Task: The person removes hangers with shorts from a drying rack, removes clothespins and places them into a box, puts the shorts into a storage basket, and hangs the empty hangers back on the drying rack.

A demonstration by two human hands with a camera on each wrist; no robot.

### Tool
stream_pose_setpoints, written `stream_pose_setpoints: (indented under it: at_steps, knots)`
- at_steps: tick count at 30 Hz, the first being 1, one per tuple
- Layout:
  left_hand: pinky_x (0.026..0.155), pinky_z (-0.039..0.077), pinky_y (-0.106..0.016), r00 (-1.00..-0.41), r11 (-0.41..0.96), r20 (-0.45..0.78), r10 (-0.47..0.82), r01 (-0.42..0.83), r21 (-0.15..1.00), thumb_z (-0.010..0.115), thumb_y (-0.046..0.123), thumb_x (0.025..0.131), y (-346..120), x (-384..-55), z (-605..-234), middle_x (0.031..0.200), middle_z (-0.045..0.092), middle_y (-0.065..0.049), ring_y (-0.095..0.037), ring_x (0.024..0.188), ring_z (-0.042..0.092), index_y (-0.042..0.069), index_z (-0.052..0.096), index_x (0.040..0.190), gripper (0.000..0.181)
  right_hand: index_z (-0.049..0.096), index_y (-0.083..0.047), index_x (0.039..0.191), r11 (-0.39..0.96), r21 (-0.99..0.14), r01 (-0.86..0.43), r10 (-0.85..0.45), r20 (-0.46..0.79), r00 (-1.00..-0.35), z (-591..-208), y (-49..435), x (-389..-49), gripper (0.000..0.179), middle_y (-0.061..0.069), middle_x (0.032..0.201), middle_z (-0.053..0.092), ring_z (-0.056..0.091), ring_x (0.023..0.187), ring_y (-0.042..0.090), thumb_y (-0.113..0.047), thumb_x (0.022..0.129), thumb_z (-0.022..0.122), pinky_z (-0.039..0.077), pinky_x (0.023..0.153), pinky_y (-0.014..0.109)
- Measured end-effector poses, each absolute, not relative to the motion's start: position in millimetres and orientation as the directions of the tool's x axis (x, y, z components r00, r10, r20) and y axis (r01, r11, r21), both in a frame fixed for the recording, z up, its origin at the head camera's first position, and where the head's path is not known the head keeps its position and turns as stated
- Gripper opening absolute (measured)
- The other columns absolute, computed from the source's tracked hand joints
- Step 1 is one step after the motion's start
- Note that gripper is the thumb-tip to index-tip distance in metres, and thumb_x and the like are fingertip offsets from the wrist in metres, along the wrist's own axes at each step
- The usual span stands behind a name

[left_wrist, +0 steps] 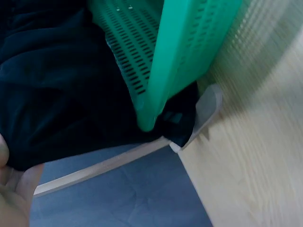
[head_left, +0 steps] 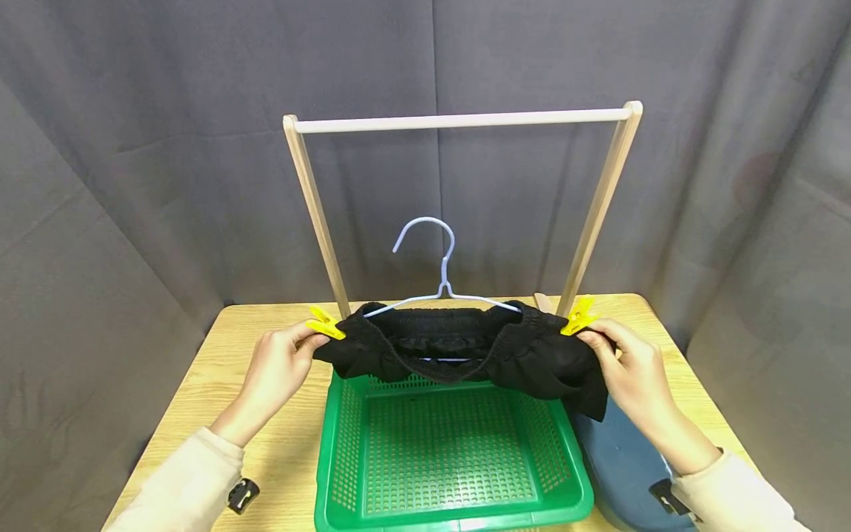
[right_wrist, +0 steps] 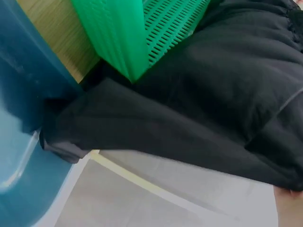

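A black garment [head_left: 452, 375] with a gathered, elastic-looking opening is spread sideways over the back of a green basket [head_left: 323, 473]. Inside its opening lies a lavender wire hanger [head_left: 443, 277], hook upward and free of any bar. Yellow clothespins sit at both upper sides, one by each hand: the left clothespin [head_left: 326, 324] and the right clothespin [head_left: 580, 316]. With thumb and fingers my left hand [head_left: 282, 366] pinches the garment's left end. My right hand [head_left: 631, 369] pinches the right end beside its clothespin. Cloth hangs below both hands in the wrist views.
Behind the basket stands a wooden rack with a white crossbar [head_left: 465, 120] and two slanted posts. A blue tub [head_left: 618, 458] is on the right of the basket, partly under my right arm. The wooden table [head_left: 233, 340] ends before grey curtains [head_left: 372, 66].
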State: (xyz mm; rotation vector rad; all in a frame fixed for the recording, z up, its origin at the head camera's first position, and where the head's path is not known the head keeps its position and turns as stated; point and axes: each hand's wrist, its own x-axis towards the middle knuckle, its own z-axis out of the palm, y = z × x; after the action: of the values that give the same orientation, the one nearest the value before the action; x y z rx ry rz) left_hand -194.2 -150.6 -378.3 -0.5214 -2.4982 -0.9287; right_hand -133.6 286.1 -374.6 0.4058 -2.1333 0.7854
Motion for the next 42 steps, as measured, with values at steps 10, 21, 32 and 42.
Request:
stream_pose_setpoints:
  at_steps: [10,21,32,42]
  knots:
    - [0.049,0.034,-0.031,-0.827,0.713,0.554,0.095,0.445,0.541,0.077,0.001,0.083,-147.6,-190.0,-384.5,0.067,0.067,-0.006,-0.015,0.053,0.042,0.002,0.076,0.090,0.008,0.067,0.001,0.114,0.769,-0.457,-0.447,-0.111,0.593,-0.798,-359.0,301.0,-130.0,0.035,0.010,0.095,0.071,0.059,0.087,0.002,0.007,0.080,0.076,0.041,0.080,0.005]
    - [0.052,0.039,-0.035,-0.838,0.723,0.543,0.058,0.410,0.556,0.076,0.003,0.084,-146.4,-188.4,-388.6,0.075,0.072,-0.008,-0.019,0.057,0.050,0.003,0.076,0.091,0.006,0.058,-0.006,0.131,0.756,-0.364,-0.544,-0.291,0.558,-0.777,-327.8,313.6,-131.3,0.064,0.004,0.109,0.067,0.059,0.098,0.005,0.006,0.073,0.082,0.043,0.082,0.012]
    - [0.048,0.034,-0.032,-0.812,0.728,0.580,0.056,0.431,0.534,0.076,0.003,0.084,-145.2,-188.6,-389.1,0.070,0.070,-0.006,-0.015,0.052,0.042,0.004,0.076,0.089,0.006,0.057,-0.010,0.135,0.842,-0.314,-0.440,-0.286,0.432,-0.855,-313.1,302.7,-131.3,0.058,0.007,0.109,0.068,0.061,0.102,0.026,-0.012,0.082,0.081,0.049,0.072,0.046]
    - [0.049,0.037,-0.036,-0.785,0.730,0.616,0.069,0.461,0.505,0.078,0.001,0.081,-146.0,-190.9,-394.3,0.065,0.067,-0.004,-0.016,0.051,0.043,0.005,0.076,0.087,0.007,0.068,-0.011,0.109,0.824,-0.224,-0.521,-0.331,0.555,-0.763,-310.7,291.2,-129.6,0.045,0.000,0.097,0.070,0.063,0.090,0.020,-0.007,0.069,0.089,0.050,0.072,0.042]
